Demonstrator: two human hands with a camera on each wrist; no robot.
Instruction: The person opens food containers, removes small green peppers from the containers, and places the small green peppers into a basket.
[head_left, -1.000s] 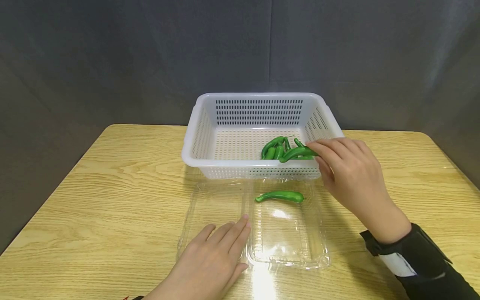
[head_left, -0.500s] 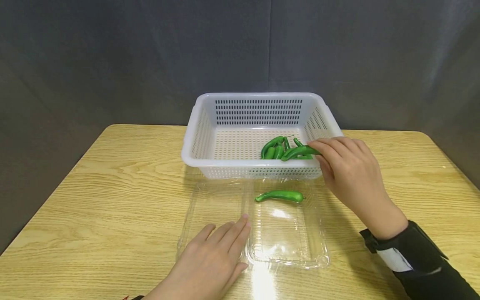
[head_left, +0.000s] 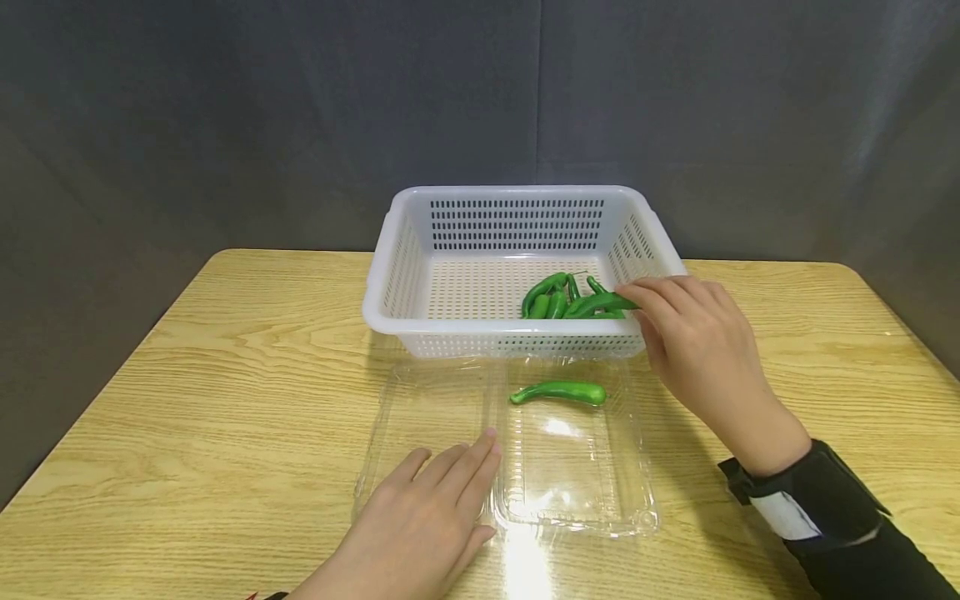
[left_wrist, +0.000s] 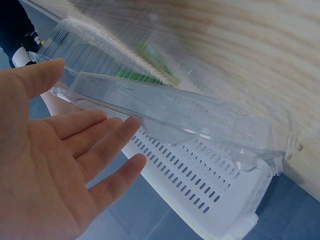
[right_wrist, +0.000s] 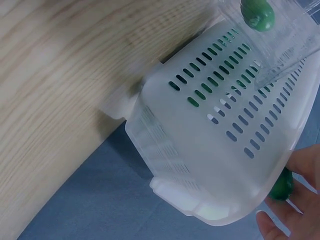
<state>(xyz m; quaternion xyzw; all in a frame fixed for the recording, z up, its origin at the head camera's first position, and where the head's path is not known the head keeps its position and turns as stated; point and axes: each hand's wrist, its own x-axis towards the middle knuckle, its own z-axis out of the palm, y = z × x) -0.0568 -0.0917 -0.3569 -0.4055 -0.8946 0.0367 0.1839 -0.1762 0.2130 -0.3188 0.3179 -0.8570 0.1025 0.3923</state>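
Observation:
My right hand [head_left: 701, 350] pinches one end of a green chili pepper [head_left: 617, 302] at the front right corner of a white perforated basket [head_left: 517, 326]. In the right wrist view, an end of that pepper [right_wrist: 282, 186] shows between thumb and fingers beside the basket rim. Several more green peppers [head_left: 542, 293] lie inside the basket. In front of it, an opened clear plastic clamshell [head_left: 573, 462] holds a single green pepper [head_left: 562, 392] along its far side. My left hand [head_left: 423, 517], its fingers extended, rests over the clamshell's left half near the fold.
The wooden table [head_left: 225, 400] carries both containers, with the clamshell just before the basket's front wall. A dark grey curtain [head_left: 300, 125] hangs behind the table. A black band [head_left: 813, 492] with a white patch wraps the right wrist.
The pepper in my right hand has shifted slightly; its free end has drawn back from the basket's front rim among the other peppers. My left hand has stayed in place.

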